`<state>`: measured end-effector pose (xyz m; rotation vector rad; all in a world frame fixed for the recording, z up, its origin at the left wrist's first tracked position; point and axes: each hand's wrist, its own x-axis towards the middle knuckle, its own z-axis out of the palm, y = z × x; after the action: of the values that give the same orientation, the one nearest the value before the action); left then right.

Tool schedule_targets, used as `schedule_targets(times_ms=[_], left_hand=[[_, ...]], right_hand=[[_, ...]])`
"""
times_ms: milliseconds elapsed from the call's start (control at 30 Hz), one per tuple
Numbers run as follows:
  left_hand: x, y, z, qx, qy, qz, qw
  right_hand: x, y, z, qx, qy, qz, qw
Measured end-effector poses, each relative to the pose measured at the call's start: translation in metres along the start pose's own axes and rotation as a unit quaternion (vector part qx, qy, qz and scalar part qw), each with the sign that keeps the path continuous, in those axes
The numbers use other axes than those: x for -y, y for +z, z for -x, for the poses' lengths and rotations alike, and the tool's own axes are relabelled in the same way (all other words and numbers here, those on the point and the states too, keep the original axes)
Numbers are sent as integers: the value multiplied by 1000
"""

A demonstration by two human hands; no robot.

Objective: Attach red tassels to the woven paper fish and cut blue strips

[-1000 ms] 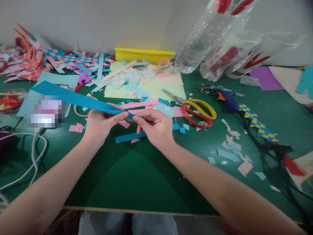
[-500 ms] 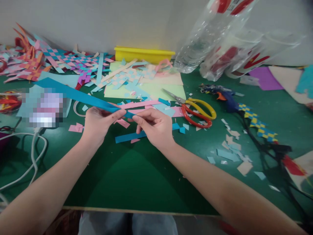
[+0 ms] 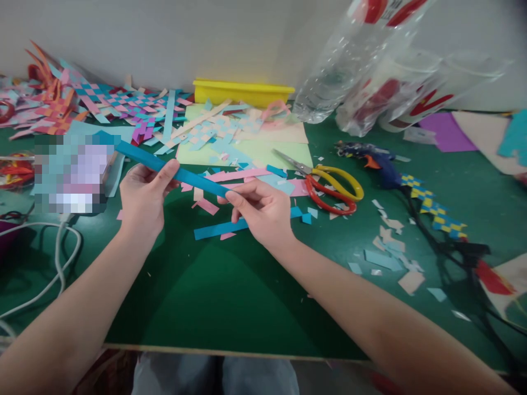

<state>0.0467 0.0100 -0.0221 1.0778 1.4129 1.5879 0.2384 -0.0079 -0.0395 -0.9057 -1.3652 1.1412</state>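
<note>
A long blue paper strip [image 3: 193, 179], folded narrow, runs from upper left to the middle of the green table [image 3: 230, 291]. My right hand [image 3: 261, 211] pinches its right end between thumb and fingers. My left hand [image 3: 143, 195] pinches the strip further left, thumb on top. A second blue strip [image 3: 216, 229] lies flat on the table just below my right hand. Pink strips [image 3: 236, 175] and small scraps lie behind the hands.
Red and yellow scissors [image 3: 329, 186] lie right of my hands. A blue glue gun [image 3: 381, 162] with its black cord is further right. Woven paper mats [image 3: 123, 101], a yellow tray [image 3: 242, 90] and clear plastic bags [image 3: 370, 71] line the back. White cables [image 3: 53, 263] lie at left.
My left hand has slid leftward along the blue strip, away from my right hand. The strip now looks narrower and flatter. My right hand has stayed in place.
</note>
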Motion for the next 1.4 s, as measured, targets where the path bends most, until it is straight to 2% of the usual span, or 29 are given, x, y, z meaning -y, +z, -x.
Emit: schedule_targets(times_ms=[67,133,300,400,700,1067,1300,1400], left_hand=[[-1,0,0,-4,1,1,1000],[-2,2,2,18,-11,18,1000],[-4,11,15,151,-33,73,985],[-2,15,20,184,-43,69,980],[5,12,16,134,-43,43,989],[3,15,19,120,-40,68,990],[3,17,20,99,-78,101,987],[4,16,17,72,-105,125,984]], right_hand=[[0,0,0,7,2,-7,1000],[-1,-1,-1,8,2,-19,1000],[-3,-3,-5,-4,16,-29,999],[-4,-3,-5,9,23,-31,999],[-2,-1,-5,30,26,-46,998],[-1,0,-3,20,15,-36,999],[0,1,-2,17,3,-25,1000],[0,0,-2,19,5,-17,1000]])
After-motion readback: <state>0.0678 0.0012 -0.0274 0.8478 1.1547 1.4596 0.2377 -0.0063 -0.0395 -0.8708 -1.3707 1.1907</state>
